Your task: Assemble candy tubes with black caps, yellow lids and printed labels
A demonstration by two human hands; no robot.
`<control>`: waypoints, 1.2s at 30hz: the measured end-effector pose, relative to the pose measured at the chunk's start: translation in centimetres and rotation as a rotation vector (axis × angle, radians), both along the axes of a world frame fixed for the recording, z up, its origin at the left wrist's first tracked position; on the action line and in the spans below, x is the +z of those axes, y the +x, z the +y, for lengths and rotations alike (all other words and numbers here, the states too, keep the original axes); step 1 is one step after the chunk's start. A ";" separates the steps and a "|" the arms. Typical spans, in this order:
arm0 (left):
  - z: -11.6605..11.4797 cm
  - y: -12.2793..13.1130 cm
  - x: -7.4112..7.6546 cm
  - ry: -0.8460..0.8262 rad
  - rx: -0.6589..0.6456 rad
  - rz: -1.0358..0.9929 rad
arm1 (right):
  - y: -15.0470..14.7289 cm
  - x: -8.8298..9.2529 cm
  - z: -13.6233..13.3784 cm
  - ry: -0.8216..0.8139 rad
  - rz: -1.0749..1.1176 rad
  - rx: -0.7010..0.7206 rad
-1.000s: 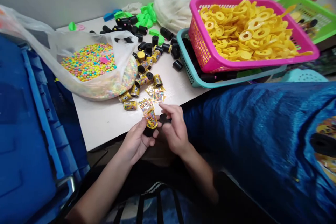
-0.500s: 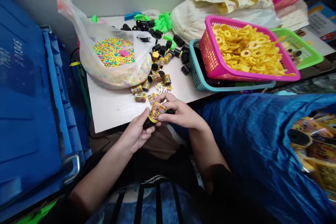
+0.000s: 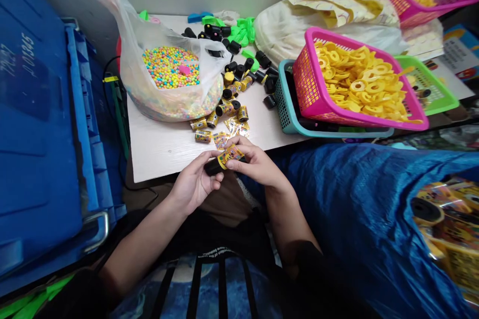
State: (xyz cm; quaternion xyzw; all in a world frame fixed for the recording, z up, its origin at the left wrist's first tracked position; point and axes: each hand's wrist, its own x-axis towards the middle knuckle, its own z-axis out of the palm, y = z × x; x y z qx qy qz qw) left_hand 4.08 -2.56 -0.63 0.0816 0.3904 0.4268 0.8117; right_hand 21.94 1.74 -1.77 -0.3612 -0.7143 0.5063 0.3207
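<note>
My left hand (image 3: 194, 183) and my right hand (image 3: 258, 163) meet just below the edge of the white table (image 3: 160, 152). Together they grip a small black tube (image 3: 214, 166) with a yellow printed label (image 3: 230, 153) partly round it. The left fingers pinch the tube's black end; the right fingers press on the label. Several labelled tubes (image 3: 220, 119) and loose labels lie on the table just beyond the hands. Bare black tubes (image 3: 239, 67) are scattered farther back.
A clear bag of coloured candy balls (image 3: 170, 67) sits at the table's left. A pink basket of yellow rings (image 3: 359, 84) rests on a teal basket (image 3: 286, 109). A blue crate (image 3: 41, 124) stands left; a blue bag (image 3: 374, 209) lies right. Green caps (image 3: 243, 30) are at the back.
The view has tilted up and shifted, showing more of the table's back. My right hand closed onto the label on the tube, and the tube now lies more sideways between both hands.
</note>
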 end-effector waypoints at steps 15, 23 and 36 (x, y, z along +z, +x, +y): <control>-0.7 1.5 -0.3 0.178 0.123 0.124 | -0.6 -2.0 -1.4 -0.149 0.231 -0.264; -1.3 1.5 0.2 0.183 0.139 0.136 | -2.8 -2.0 -3.2 -0.397 0.387 -0.295; -0.8 1.3 0.5 0.050 0.138 -0.100 | -4.2 -3.3 -4.2 -0.552 0.585 -0.429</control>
